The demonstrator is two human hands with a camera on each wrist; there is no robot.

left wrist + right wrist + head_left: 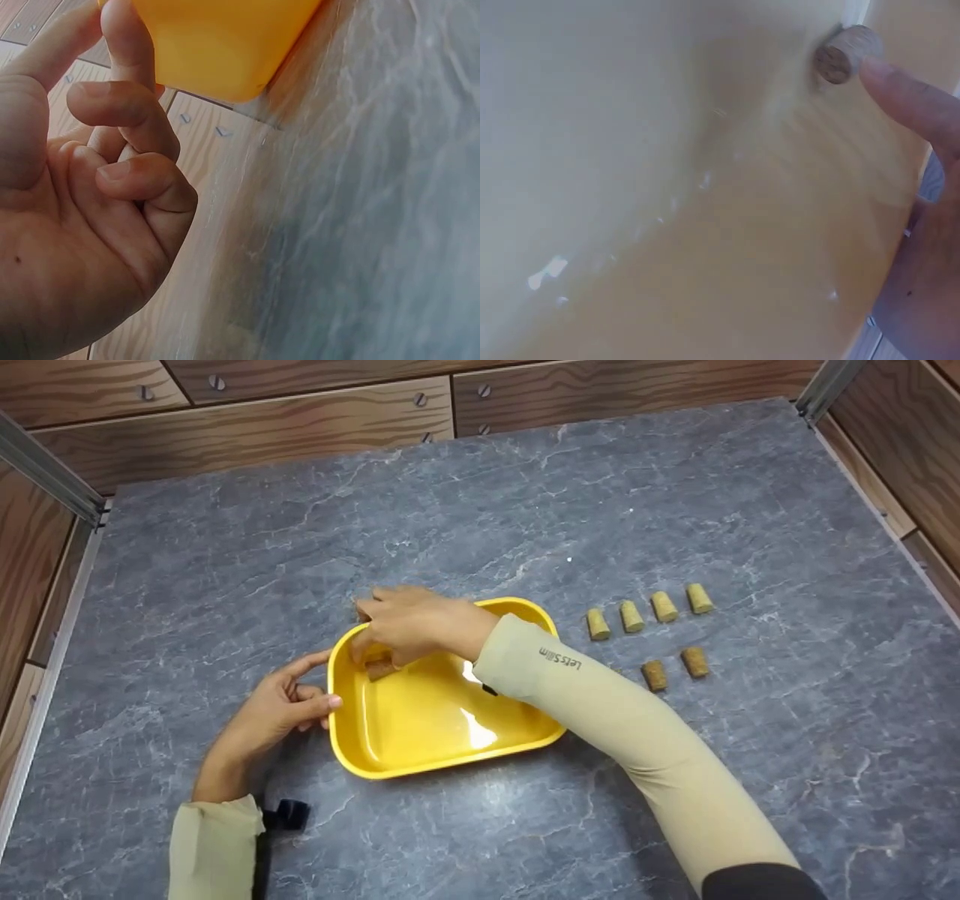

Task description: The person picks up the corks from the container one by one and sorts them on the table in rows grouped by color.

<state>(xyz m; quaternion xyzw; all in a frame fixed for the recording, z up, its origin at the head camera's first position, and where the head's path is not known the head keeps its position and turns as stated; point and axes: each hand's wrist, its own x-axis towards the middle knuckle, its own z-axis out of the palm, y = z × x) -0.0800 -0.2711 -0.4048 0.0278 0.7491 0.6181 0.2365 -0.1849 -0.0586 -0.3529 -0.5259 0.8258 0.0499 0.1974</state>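
Observation:
A yellow plastic tray (442, 761) sits on the table before me. My left hand (274, 709) holds its left side, thumb at the rim and index finger along the outer wall. In the left wrist view the other fingers (146, 184) curl loosely below. My right hand (416, 626) grips the far left rim, with fingers over the outside and thumb inside. A brown cork (380, 669) lies in the tray's far left corner. The right thumb tip is right at this cork (844, 56) in the right wrist view.
To the right of the tray, several pale tapered corks (631, 616) form a row on the grey marbled table (480, 517). Two darker corks (695, 661) lie nearer, partly beside the right sleeve (637, 727). Wood-patterned panels (300, 427) border the table.

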